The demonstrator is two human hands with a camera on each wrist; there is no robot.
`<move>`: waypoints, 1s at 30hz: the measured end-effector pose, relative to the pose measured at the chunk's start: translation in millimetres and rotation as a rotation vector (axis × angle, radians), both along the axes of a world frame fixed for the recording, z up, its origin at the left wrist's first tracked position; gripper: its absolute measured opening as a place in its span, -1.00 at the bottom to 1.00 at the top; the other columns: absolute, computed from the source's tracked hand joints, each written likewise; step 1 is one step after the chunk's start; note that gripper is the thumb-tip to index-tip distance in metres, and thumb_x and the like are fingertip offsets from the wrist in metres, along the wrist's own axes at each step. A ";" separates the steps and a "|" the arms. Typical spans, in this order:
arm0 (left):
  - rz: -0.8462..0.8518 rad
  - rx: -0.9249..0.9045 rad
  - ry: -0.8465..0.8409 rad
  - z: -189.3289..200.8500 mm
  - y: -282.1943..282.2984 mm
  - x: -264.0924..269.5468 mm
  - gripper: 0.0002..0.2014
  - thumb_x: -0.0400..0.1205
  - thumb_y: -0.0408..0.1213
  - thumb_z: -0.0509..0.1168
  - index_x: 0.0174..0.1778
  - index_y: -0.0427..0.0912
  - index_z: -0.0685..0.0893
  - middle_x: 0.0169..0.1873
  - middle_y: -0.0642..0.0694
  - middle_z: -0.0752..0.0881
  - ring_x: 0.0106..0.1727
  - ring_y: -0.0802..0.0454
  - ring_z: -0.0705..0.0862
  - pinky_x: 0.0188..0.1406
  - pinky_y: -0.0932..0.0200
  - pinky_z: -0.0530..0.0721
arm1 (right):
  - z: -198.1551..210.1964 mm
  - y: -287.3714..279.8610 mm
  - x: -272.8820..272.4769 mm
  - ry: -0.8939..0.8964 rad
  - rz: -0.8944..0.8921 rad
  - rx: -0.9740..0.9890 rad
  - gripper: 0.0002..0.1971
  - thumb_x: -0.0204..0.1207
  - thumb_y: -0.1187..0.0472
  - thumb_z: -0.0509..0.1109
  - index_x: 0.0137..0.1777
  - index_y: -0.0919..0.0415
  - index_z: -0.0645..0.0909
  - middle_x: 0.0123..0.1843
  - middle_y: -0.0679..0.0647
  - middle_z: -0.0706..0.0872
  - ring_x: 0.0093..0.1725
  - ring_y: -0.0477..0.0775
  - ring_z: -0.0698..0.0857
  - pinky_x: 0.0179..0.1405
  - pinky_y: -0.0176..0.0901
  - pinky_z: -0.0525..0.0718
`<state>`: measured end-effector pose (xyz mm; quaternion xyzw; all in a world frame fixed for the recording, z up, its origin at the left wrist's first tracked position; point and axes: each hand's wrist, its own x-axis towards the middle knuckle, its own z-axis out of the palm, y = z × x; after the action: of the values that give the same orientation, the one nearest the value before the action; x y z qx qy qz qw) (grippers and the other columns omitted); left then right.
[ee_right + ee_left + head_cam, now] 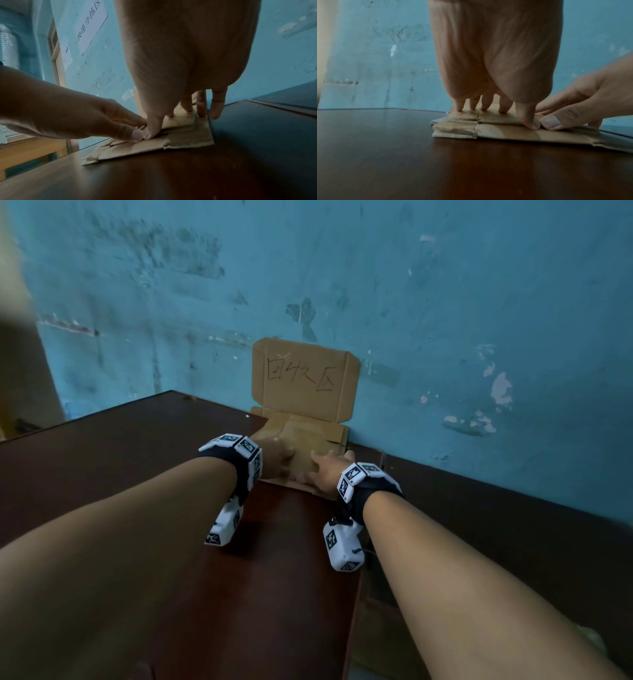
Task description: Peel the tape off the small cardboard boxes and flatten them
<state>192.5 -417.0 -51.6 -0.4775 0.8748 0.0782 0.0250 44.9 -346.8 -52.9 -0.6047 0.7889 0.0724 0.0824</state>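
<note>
A stack of flattened brown cardboard boxes (310, 436) lies at the far end of the dark wooden table (171, 474), against the blue wall. My left hand (274, 455) presses down on the stack's left part with straight fingers (487, 104). My right hand (329, 470) lies flat on the near right part, its thumb beside my left thumb (529, 120). In the right wrist view my right hand (163, 108) bears on the top sheet (180, 142), with its little finger off the right edge. I see no tape on the cardboard.
An opened cardboard piece with handwritten characters (303, 378) leans upright on the wall behind the stack. The table's right edge (356, 594) drops to a lower dark ledge (479, 508). A paper notice (91, 27) hangs on the wall at left.
</note>
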 end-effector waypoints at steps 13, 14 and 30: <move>0.070 0.072 0.008 12.6 -17.7 -19.6 -0.36 0.73 0.01 0.44 0.74 -0.07 0.52 0.70 -0.23 0.50 0.67 -0.25 0.48 0.55 0.02 0.45 | 15.8 4.2 -2.9 0.002 0.025 0.071 -0.04 0.71 -0.49 0.16 0.92 -0.02 -0.11 0.92 0.25 -0.05 0.89 0.40 -0.06 0.82 0.23 -0.04; 0.075 0.063 0.014 11.5 -17.3 -19.4 -0.37 0.73 0.04 0.42 0.73 -0.05 0.53 0.70 -0.24 0.49 0.67 -0.26 0.47 0.55 0.02 0.45 | 14.2 4.9 -3.0 -0.006 0.019 0.068 -0.04 0.70 -0.51 0.15 0.92 -0.05 -0.12 0.93 0.26 -0.09 0.88 0.42 -0.09 0.82 0.25 -0.04; 0.118 -0.131 0.066 31.7 31.1 -31.0 -0.60 0.91 -0.11 0.15 0.54 -0.26 0.64 0.60 -0.34 0.54 0.59 -0.30 0.55 0.45 -0.03 0.48 | 35.9 53.7 -11.2 -0.192 0.025 -0.116 -0.26 0.87 -0.17 0.19 0.89 0.15 0.07 0.94 0.15 -0.10 0.89 0.37 -0.04 0.83 0.25 0.13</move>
<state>161.5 -386.0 -19.9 -0.5259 0.8488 0.0380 -0.0399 33.7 -293.2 -16.9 -0.6225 0.7725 -0.0310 0.1216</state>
